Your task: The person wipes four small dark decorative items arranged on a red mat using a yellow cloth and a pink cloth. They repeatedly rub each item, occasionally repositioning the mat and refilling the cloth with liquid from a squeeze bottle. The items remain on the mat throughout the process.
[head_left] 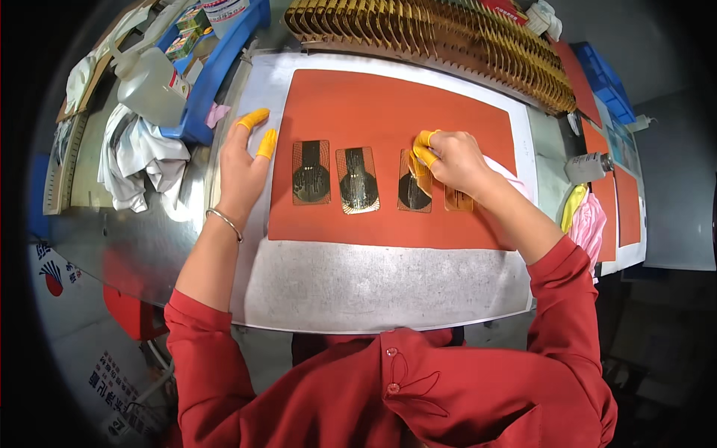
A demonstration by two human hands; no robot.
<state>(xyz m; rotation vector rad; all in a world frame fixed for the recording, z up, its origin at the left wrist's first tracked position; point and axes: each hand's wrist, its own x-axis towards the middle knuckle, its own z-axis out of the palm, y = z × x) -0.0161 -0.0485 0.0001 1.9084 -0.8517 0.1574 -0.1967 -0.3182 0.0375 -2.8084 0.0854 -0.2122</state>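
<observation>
My left hand [243, 166] rests at the left edge of an orange mat [388, 104], fingers apart, holding nothing. Yellow finger cots cover its thumb and index finger. Farther right, my right hand [461, 160], with yellow finger cots too, pinches a thin, glossy amber piece [420, 176]. That piece overlaps a thin gold-and-black patterned plate [412, 196] lying on the mat; its exact kind is unclear. Two similar plates, a left one [311, 175] and a middle one [359, 183], lie flat between my hands. An amber plate [458, 200] is partly hidden under my right wrist.
A long rack of upright gold plates [448, 45] stands along the back. At the left are a white squeeze bottle [153, 89], a blue tray [213, 75] and a white cloth [142, 160]. To the right are a small bottle [588, 168] and a pink cloth [588, 224].
</observation>
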